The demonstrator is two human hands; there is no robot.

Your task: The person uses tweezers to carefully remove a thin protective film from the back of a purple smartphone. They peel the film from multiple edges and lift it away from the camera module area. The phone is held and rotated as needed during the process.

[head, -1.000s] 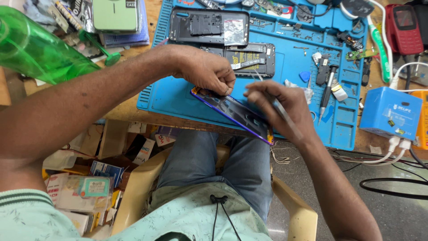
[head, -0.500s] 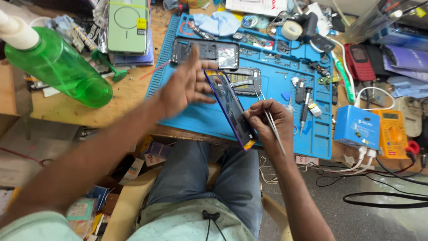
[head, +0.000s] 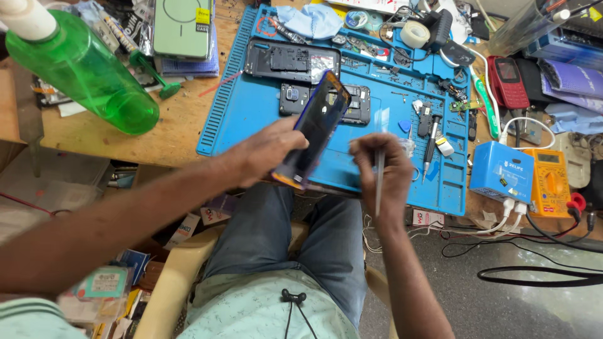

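While left hand [head: 267, 154] grips phone [head: 316, 129], tweezers [head: 379, 179] right

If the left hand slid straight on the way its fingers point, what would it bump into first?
Probably nothing new: the left hand already grips the dark phone, which blocks that line. Past it lies the blue mat with an opened phone body, though depth is unclear.

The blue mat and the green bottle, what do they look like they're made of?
Blue mat: likely silicone or soft rubber, matte, with moulded ribs and compartments. Green bottle: apparently translucent plastic, glossy, light passing through its wall.
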